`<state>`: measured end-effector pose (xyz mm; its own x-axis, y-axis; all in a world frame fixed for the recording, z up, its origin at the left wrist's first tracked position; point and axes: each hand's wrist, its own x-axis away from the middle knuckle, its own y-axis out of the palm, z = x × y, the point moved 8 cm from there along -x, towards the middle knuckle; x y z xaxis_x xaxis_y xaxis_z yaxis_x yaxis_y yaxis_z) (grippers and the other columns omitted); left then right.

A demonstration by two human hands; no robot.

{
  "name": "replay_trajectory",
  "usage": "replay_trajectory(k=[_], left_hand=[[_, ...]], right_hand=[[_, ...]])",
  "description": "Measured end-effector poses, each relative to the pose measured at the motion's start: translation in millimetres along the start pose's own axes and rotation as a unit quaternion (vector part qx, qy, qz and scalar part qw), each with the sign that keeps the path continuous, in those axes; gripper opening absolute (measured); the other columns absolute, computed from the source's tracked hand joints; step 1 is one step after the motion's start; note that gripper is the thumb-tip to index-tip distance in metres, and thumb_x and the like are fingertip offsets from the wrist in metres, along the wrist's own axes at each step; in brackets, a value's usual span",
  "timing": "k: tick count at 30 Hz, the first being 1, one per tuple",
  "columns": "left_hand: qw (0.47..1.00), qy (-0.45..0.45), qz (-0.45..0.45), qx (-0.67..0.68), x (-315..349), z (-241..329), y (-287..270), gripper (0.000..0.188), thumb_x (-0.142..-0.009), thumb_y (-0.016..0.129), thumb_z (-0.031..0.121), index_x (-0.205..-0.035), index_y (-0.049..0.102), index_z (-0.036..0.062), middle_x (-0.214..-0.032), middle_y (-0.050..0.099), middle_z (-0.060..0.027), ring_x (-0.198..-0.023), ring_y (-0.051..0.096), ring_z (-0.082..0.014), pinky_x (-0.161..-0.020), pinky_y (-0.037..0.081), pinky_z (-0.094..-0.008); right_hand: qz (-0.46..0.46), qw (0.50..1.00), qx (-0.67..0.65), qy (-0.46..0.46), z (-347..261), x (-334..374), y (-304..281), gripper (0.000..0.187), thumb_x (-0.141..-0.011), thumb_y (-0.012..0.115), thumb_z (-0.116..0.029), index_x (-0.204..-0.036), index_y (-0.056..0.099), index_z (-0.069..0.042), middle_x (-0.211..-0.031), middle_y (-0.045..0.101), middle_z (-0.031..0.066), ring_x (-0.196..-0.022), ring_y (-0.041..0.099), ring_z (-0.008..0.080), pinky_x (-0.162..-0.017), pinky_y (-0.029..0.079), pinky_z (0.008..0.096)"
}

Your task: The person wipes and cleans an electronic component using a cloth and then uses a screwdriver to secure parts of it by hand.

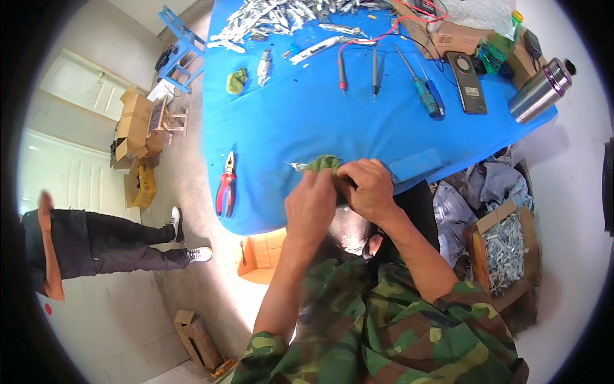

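Note:
Close to the table's near edge, my left hand (311, 206) has its fingers closed on a crumpled green cloth (325, 162). A thin silvery piece (297, 166) sticks out to the left of the cloth; most of it is hidden. My right hand (368, 191) is curled closed right beside the left, and whatever lies within its fingers is hidden. Red-and-blue handled pliers (226, 189) lie to the left of my hands. Farther off, a second green cloth (236, 81) rests next to a silvery part (264, 68).
Silvery parts are heaped (281, 19) at the table's far side. Two test probes (342, 72), screwdrivers (425, 96), a phone (468, 86) and a steel flask (542, 93) lie or stand rightward. A box of metal scraps (505, 253) sits below right; a person (83, 243) is at left.

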<state>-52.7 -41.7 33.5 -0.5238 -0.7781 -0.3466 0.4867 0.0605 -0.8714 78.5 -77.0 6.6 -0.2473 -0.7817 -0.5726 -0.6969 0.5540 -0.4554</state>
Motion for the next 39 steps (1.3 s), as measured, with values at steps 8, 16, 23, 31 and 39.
replay_trajectory(k=[8,16,23,31,39], left_hand=[[0.998,-0.024,0.008,-0.064,-5,-21,-7,0.019,-0.096,0.069,0.011,-0.114,0.074,0.0087,-0.097,0.069,-0.0132,-0.085,0.071,-0.0360,-0.070,0.055,-0.0473],[0.998,-0.042,0.040,-0.013,-5,-20,-24,0.019,-0.095,0.070,0.009,-0.114,0.074,0.0084,-0.098,0.069,-0.0143,-0.084,0.070,-0.0385,-0.069,0.055,-0.0486],[0.997,-0.034,0.015,-0.061,-1,-29,-5,0.019,-0.097,0.068,0.010,-0.115,0.073,0.0092,-0.100,0.069,-0.0131,-0.085,0.071,-0.0377,-0.072,0.056,-0.0488],[0.999,-0.009,-0.024,-0.023,-6,-4,-11,0.019,-0.098,0.066,0.012,-0.115,0.073,0.0102,-0.098,0.069,-0.0144,-0.083,0.070,-0.0391,-0.071,0.056,-0.0502],[0.995,-0.058,0.000,-0.085,-7,-43,-15,0.019,-0.099,0.065,0.012,-0.115,0.073,0.0096,-0.098,0.068,-0.0145,-0.085,0.070,-0.0395,-0.072,0.055,-0.0493]], right_hand=[[0.007,1.000,-0.001,-0.007,-3,-1,-1,0.011,-0.081,0.077,-0.008,-0.084,0.068,-0.015,-0.074,0.066,0.0021,-0.075,0.066,0.0271,-0.071,0.045,0.0416],[-0.006,1.000,0.016,-0.018,-4,-1,-1,0.016,-0.078,0.079,-0.007,-0.085,0.068,-0.015,-0.077,0.067,0.0010,-0.077,0.066,0.0264,-0.071,0.045,0.0409],[-0.003,0.999,0.000,-0.044,-6,0,-1,0.016,-0.077,0.078,-0.006,-0.081,0.065,-0.014,-0.077,0.066,0.0006,-0.077,0.066,0.0261,-0.071,0.046,0.0402],[-0.007,0.999,0.017,-0.045,-8,0,-1,0.016,-0.077,0.077,-0.006,-0.080,0.064,-0.013,-0.080,0.066,0.0015,-0.079,0.065,0.0264,-0.071,0.046,0.0401],[-0.017,0.999,-0.010,-0.049,-6,2,1,0.015,-0.077,0.076,-0.005,-0.084,0.064,-0.012,-0.082,0.066,0.0019,-0.081,0.065,0.0279,-0.071,0.046,0.0413]])
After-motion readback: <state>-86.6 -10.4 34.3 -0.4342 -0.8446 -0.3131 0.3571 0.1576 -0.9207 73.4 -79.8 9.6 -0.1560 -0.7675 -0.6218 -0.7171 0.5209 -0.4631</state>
